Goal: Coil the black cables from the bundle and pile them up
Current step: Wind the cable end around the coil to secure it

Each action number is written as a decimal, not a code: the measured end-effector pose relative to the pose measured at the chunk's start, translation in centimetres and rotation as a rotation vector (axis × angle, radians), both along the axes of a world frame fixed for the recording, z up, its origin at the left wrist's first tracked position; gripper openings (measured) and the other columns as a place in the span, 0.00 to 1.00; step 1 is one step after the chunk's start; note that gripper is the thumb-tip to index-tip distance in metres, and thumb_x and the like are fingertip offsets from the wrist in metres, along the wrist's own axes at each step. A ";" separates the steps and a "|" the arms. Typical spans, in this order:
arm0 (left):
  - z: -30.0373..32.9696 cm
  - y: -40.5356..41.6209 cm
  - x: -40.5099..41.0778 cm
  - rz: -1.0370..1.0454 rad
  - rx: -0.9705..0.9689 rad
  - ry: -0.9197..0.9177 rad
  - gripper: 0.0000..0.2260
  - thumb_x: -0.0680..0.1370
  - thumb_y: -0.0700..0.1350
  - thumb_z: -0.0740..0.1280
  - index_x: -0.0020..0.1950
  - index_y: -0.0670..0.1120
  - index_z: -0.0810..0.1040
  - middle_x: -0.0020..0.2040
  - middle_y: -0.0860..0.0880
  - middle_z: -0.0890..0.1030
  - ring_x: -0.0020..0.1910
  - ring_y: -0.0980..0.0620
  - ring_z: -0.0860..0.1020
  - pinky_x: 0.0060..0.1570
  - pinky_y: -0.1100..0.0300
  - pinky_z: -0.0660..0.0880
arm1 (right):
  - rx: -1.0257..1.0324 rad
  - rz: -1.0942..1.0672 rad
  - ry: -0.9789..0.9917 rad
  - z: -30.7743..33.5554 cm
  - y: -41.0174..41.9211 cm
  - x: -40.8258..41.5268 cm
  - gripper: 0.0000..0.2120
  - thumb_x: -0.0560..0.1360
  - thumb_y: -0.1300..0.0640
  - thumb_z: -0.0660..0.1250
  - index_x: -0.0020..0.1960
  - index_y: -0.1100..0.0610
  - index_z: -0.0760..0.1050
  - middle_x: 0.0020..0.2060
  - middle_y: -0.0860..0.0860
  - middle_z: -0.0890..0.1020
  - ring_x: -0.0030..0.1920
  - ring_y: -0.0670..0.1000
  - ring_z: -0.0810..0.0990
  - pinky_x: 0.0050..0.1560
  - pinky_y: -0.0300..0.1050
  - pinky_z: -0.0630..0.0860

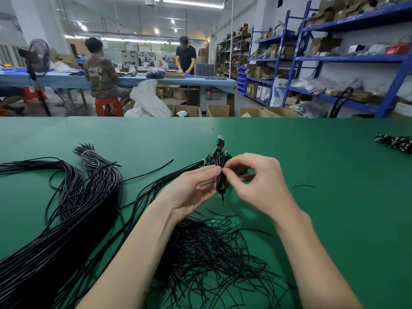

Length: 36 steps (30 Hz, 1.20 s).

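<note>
A coiled black cable stands upright above the green table; its USB plug points up and a thin jack end hangs below. My left hand pinches the coil's middle from the left. My right hand pinches it from the right with thumb and forefinger. A big bundle of long black cables, tied near its far end, lies on the left. A loose heap of thin black ties lies under my forearms.
A pile of coiled cables lies at the table's far right edge. Stray tie pieces lie to the right of my hands. Beyond the table are cardboard boxes, blue shelving and two people at another bench.
</note>
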State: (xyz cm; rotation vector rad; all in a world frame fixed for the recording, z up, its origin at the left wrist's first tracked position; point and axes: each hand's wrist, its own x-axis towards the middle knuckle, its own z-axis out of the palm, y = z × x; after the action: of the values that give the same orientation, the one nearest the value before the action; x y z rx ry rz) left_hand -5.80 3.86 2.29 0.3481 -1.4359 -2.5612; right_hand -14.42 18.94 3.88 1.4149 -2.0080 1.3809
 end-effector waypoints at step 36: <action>-1.3 0.9 -0.6 0.312 -0.408 0.193 0.12 0.68 0.43 0.78 0.49 0.44 0.83 0.45 0.47 0.87 0.48 0.51 0.84 0.51 0.62 0.80 | -0.076 -0.100 -0.281 -1.9 -0.5 -1.0 0.04 0.74 0.57 0.77 0.41 0.51 0.85 0.33 0.41 0.84 0.31 0.46 0.80 0.33 0.43 0.79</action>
State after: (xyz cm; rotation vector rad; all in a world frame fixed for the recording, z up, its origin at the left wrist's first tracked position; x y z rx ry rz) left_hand -6.45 4.72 1.03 0.2307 -1.6333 -1.9456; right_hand -15.41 18.46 1.93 1.1235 -2.1357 1.6688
